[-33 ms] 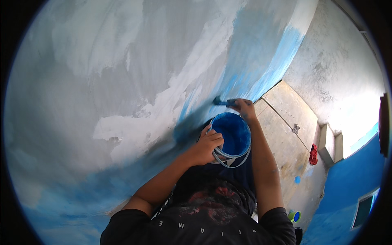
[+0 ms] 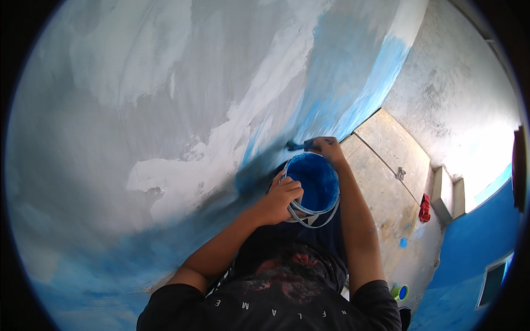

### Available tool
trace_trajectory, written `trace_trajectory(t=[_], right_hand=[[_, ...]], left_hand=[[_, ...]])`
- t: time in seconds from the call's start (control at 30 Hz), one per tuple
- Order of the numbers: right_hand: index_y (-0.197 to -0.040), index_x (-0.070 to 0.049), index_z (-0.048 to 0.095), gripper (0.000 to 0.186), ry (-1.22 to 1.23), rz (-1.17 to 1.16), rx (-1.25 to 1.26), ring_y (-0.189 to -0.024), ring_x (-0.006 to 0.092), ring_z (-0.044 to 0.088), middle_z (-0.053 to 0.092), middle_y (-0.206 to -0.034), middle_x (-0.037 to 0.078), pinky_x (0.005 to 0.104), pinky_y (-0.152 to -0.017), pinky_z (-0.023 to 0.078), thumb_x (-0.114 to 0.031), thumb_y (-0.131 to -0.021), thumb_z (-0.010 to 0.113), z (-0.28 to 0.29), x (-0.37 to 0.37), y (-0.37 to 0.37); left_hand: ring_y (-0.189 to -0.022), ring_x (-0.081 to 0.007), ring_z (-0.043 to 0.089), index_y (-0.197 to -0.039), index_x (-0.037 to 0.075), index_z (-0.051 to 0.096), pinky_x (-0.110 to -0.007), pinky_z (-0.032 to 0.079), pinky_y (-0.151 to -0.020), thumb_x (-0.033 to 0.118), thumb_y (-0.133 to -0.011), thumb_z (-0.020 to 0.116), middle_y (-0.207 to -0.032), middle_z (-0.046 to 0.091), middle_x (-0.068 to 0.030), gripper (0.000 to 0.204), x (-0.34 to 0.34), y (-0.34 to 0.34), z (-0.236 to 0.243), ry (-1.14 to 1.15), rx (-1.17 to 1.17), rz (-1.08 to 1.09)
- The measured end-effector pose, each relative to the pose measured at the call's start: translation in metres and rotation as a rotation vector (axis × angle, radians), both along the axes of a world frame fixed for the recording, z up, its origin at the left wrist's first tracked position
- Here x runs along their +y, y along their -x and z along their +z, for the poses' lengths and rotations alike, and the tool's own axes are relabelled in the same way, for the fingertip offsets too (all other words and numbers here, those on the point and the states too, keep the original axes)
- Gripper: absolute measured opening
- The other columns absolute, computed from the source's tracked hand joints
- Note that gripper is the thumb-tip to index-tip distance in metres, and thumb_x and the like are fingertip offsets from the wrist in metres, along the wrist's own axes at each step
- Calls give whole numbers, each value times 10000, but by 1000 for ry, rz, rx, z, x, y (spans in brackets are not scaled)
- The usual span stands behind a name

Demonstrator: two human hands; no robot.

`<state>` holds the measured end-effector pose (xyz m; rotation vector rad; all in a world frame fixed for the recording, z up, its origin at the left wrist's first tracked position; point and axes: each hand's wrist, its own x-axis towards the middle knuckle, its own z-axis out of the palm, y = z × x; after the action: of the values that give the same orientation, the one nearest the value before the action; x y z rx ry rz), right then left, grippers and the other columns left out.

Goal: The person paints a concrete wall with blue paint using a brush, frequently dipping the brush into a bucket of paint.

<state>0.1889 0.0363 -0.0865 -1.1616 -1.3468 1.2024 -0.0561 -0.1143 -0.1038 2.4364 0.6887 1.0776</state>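
The left hand (image 2: pixel 282 199) partly covers the bucket (image 2: pixel 312 177). The right hand (image 2: pixel 327 149) conceals part of the brush (image 2: pixel 300 146); the bristles (image 2: pixel 291 145) are blurred, and their contact with the wall (image 2: pixel 199 83) cannot be determined. The lower picture edge cuts off the shirt (image 2: pixel 281 295). Near the right edge of the floor (image 2: pixel 389 157), the red item (image 2: pixel 424 208) is too small to identify.

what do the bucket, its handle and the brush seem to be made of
Bucket: probably plastic, from its smooth, round, thick-looking rim; blue paint coats the inside. Its handle, a thin, smooth, pale grey loop, could be plastic or metal wire. Brush: dark, soft-edged tip suggests bristles, fibre unclear; the blue-looking grip may be wood or plastic, too small to tell.
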Motion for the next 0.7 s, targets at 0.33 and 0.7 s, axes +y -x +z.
trace_trajectory(t=[0.33, 0.7], right_hand=[[-1062, 129, 720, 229, -523, -223, 238, -979, 279, 746, 752, -1048, 201, 406, -908, 633, -64, -989, 617, 131, 6, 17], [-1122, 138, 720, 271, -430, -160, 393, -1043, 302, 736, 726, -1152, 230, 380, -1024, 593, -42, -1018, 546, 71, -31, 43]], left_hand=[[-1042, -272, 539, -842, 94, 547, -559, 205, -1244, 348, -729, 861, -914, 501, -60, 419, 2, 8, -4, -28, 31, 33], [-1049, -271, 540, -867, 87, 566, -563, 211, -1247, 319, -746, 867, -930, 500, -57, 399, -1, 1, -3, -32, 36, 20]])
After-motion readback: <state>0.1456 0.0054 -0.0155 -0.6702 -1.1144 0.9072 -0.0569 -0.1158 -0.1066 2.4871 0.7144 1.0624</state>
